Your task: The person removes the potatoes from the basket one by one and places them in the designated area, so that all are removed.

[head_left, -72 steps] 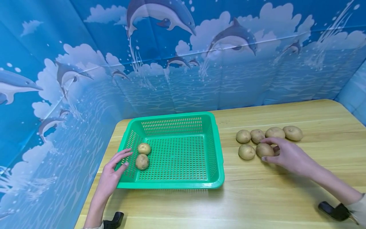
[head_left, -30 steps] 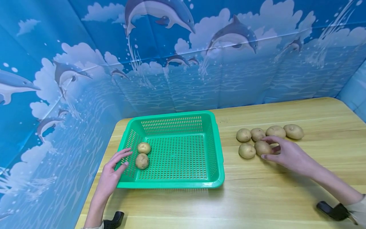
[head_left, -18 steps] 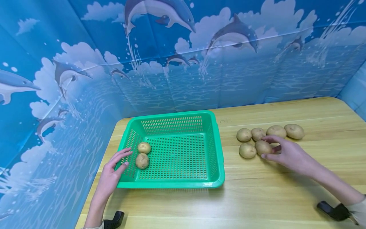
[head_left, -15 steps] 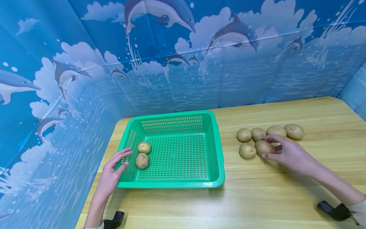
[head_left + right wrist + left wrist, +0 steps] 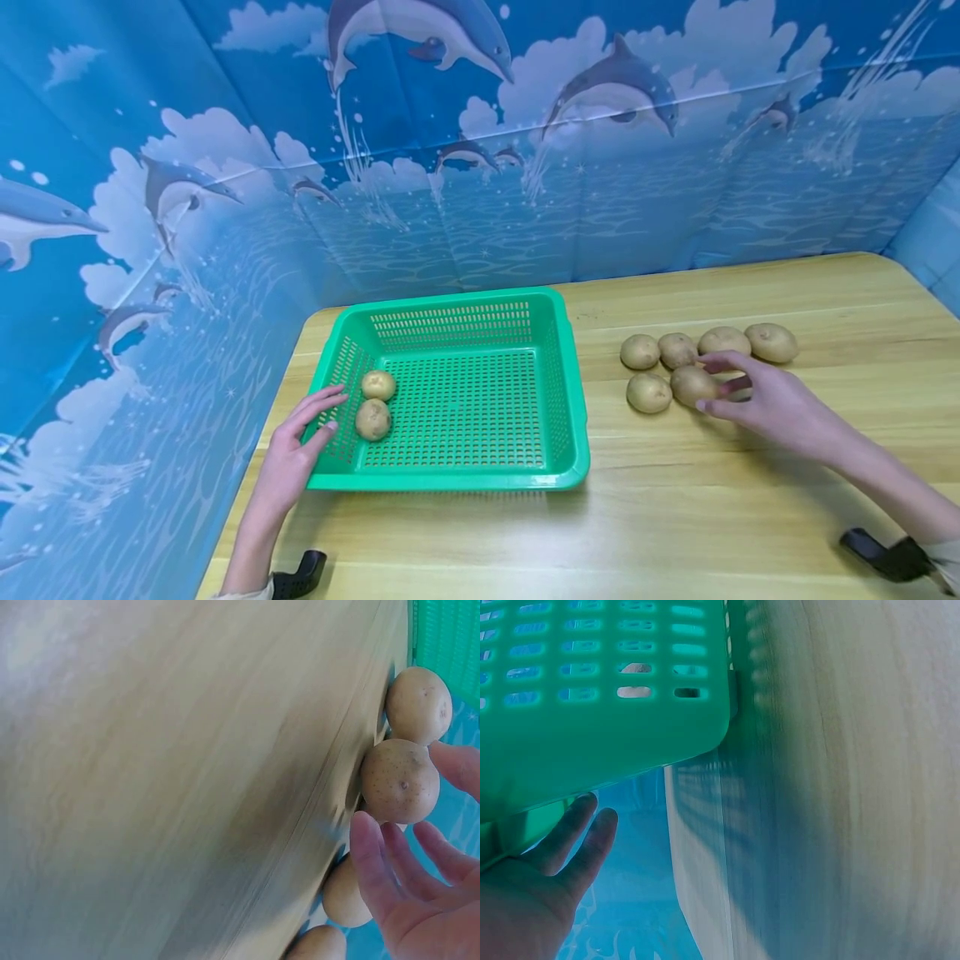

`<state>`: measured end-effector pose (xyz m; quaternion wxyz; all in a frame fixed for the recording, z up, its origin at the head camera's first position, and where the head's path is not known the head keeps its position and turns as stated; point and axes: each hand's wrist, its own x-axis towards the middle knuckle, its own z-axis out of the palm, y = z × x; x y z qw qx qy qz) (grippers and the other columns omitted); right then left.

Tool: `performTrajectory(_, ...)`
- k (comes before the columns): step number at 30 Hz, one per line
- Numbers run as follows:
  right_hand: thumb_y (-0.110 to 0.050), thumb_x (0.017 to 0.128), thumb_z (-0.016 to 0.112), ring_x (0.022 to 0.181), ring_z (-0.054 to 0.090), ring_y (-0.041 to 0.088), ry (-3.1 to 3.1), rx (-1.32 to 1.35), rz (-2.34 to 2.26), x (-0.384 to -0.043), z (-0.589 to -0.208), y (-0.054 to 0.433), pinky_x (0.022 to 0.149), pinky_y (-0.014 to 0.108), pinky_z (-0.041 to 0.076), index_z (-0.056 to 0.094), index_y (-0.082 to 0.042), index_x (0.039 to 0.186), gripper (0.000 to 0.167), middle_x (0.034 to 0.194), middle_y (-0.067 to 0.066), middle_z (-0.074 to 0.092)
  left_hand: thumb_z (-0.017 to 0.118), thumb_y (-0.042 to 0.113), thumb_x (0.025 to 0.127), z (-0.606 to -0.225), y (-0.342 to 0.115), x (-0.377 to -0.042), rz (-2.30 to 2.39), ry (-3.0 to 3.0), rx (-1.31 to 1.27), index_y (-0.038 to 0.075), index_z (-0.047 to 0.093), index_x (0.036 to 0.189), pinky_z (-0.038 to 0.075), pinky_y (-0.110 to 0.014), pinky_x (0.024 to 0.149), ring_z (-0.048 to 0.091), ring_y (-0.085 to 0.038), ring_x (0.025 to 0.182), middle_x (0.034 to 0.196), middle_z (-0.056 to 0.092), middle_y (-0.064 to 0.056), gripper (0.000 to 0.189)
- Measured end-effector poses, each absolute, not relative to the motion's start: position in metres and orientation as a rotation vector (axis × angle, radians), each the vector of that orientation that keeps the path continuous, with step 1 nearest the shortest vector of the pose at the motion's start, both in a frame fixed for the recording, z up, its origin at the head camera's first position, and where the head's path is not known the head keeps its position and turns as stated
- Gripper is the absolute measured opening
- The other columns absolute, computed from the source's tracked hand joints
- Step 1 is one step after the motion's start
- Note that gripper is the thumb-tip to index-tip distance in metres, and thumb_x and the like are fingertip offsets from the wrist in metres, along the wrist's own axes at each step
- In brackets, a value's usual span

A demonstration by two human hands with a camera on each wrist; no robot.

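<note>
My left hand (image 5: pixel 288 454) rests at the left front corner of a green plastic basket (image 5: pixel 570 400), with its fingers extended over the rim. Two potatoes (image 5: pixel 373 421) lie inside at the basket's left. My right hand (image 5: pixel 776 408) is beside the right one of two front-row potatoes (image 5: pixel 693 386) on the table. Its thumb and fingers are spread around that potato's right side. In the right wrist view the potato (image 5: pixel 401 782) sits between thumb and fingertips, which look loose; whether any still touches is hard to tell. The other front potato (image 5: pixel 648 393) lies just left.
A back row of several potatoes (image 5: pixel 724 342) stands behind the front pair on the wooden table (image 5: pixel 675 517). A blue dolphin-print curtain (image 5: pixel 480 217) hangs along the back and left. Black wrist-camera mounts (image 5: pixel 888 554) sit at both wrists.
The right hand, earlier gripping the front-row potato and shifting it slightly left against its neighbour, has loosened and drawn a little to the right. The left hand has stayed in place.
</note>
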<state>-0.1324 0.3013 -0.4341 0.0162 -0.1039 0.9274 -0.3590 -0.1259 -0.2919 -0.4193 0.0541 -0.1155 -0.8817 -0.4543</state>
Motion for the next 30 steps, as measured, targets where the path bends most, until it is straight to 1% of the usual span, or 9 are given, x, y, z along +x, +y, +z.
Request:
performTrajectory(7, -0.032, 0.087, 0.077, 0.102, 0.063, 0.041, 2.86, -0.308, -1.142, -0.1298, -0.4374, 0.3024, 0.07, 0.028, 0.055, 0.051, 0.0, 0.136, 0.063, 0.126, 0.024, 0.058, 0.055, 0.001, 0.099, -0.4193, -0.2918, -0.1267, -1.383, -2.683, -0.346, 0.005, 0.06, 0.133, 0.025, -0.056, 0.109, 0.027, -0.021, 0.143, 0.147, 0.046, 0.001, 0.035)
performTrajectory(13, -0.027, 0.088, 0.076, 0.098, 0.064, 0.036, 2.884, -0.318, -1.153, -0.131, -0.4422, 0.2994, 0.07, 0.025, 0.054, 0.054, 0.0, 0.133, 0.057, 0.118, 0.021, 0.062, 0.054, 0.0, 0.099, -0.4196, -0.2918, -0.1272, -1.383, -2.68, -0.349, 0.005, 0.06, 0.133, 0.025, -0.056, 0.11, 0.028, -0.021, 0.143, 0.147, 0.046, 0.001, 0.036)
performTrajectory(15, -0.026, 0.089, 0.075, 0.099, 0.063, 0.035, 2.873, -0.322, -1.152, -0.1312, -0.4423, 0.299, 0.07, 0.025, 0.054, 0.053, 0.001, 0.133, 0.056, 0.117, 0.021, 0.062, 0.055, -0.001, 0.098, -0.4198, -0.2918, -0.1272, -1.384, -2.679, -0.349, 0.004, 0.06, 0.133, 0.025, -0.056, 0.11, 0.028, -0.021, 0.143, 0.147, 0.046, 0.0, 0.036)
performTrajectory(19, -0.027, 0.093, 0.07, 0.103, 0.061, 0.037, 2.789, -0.289, -1.172, -0.131, -0.442, 0.3008, 0.069, 0.026, 0.055, 0.05, 0.005, 0.134, 0.055, 0.117, 0.024, 0.06, 0.055, -0.001, 0.098, -0.42, -0.2921, -0.1271, -1.389, -2.676, -0.349, 0.004, 0.06, 0.133, 0.024, -0.056, 0.11, 0.027, -0.021, 0.144, 0.147, 0.046, 0.0, 0.036)
performTrajectory(24, -0.027, 0.097, 0.065, 0.104, 0.061, 0.039, 2.759, -0.282, -1.154, -0.1311, -0.4424, 0.3055, 0.068, 0.028, 0.055, 0.046, 0.008, 0.136, 0.055, 0.12, 0.026, 0.059, 0.054, 0.0, 0.098, -0.4196, -0.292, -0.127, -1.389, -2.676, -0.344, 0.004, 0.06, 0.133, 0.024, -0.056, 0.11, 0.027, -0.02, 0.144, 0.147, 0.046, 0.0, 0.035)
performTrajectory(28, -0.029, 0.093, 0.07, 0.103, 0.061, 0.038, 2.811, -0.273, -1.112, -0.1315, -0.4431, 0.3064, 0.069, 0.026, 0.053, 0.047, 0.007, 0.136, 0.061, 0.12, 0.024, 0.06, 0.054, 0.001, 0.099, -0.4207, -0.2926, -0.1269, -1.384, -2.682, -0.339, 0.005, 0.06, 0.133, 0.025, -0.055, 0.11, 0.028, -0.02, 0.143, 0.147, 0.046, 0.001, 0.035)
performTrajectory(30, -0.029, 0.09, 0.074, 0.102, 0.062, 0.036, 2.83, -0.272, -1.098, -0.1318, -0.4436, 0.306, 0.07, 0.025, 0.052, 0.048, 0.007, 0.137, 0.065, 0.12, 0.023, 0.061, 0.055, 0.001, 0.099, -0.4212, -0.293, -0.1272, -1.371, -2.685, -0.336, 0.006, 0.061, 0.133, 0.026, -0.048, 0.111, 0.029, -0.019, 0.143, 0.147, 0.047, 0.001, 0.035)
